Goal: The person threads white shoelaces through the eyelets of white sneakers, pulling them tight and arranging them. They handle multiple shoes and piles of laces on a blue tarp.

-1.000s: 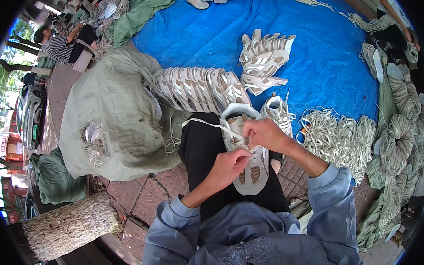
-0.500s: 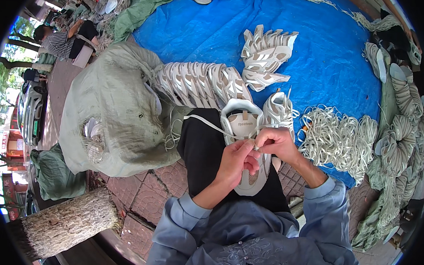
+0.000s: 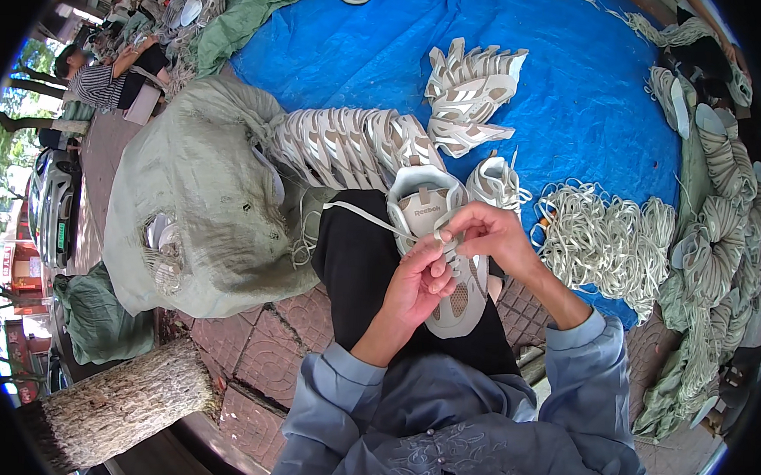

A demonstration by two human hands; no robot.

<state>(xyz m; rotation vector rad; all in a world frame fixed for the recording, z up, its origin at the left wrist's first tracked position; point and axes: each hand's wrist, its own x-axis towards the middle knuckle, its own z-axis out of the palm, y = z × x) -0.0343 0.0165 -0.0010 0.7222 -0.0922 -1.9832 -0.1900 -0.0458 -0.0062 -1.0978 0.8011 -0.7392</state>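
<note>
A beige and white sneaker upper (image 3: 422, 207) lies across my lap, its collar away from me and its toe toward me. Both my hands meet over its lacing. My left hand (image 3: 417, 278) pinches a white shoelace (image 3: 369, 217), whose loose end trails left over my dark trouser leg. The fingertips of my right hand (image 3: 488, 234) close on the same shoelace, touching the left fingertips. Just beyond my right hand stands another laced sneaker upper (image 3: 495, 185). The lace between the fingertips is mostly hidden.
A blue tarp (image 3: 577, 93) spreads ahead, bearing nested shoe uppers (image 3: 351, 146), a smaller stack (image 3: 470, 96) and a heap of white laces (image 3: 604, 241). On the left bulges a large grey-green sack (image 3: 193, 202), near a tree trunk (image 3: 122, 405). More bundled uppers (image 3: 716, 246) line the right.
My hands have shifted slightly up and left, still pinching the lace together. The sneaker upper has moved a little the same way, as the whole view shifted slightly.
</note>
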